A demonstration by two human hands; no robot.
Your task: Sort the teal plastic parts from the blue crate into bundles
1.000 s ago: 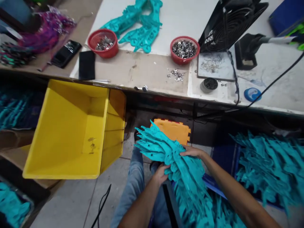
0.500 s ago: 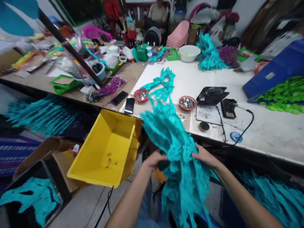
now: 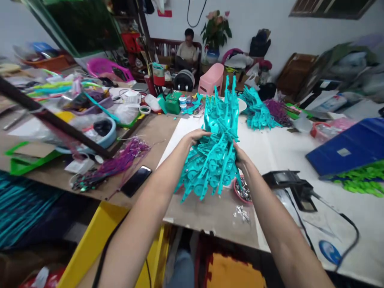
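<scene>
White wall (image 3: pixel 258 20), pink chair (image 3: pixel 211 80), cluttered worktable (image 3: pixel 300 148), seated person (image 3: pixel 186 50).

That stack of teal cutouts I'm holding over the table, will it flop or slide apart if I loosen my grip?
Probably fairly stiff: the stack of teal cutouts has tips standing straight up above the left hand and right hand. Likely to fan apart, since only those hands squeeze the loose pieces together; the lower ends splay.
</scene>
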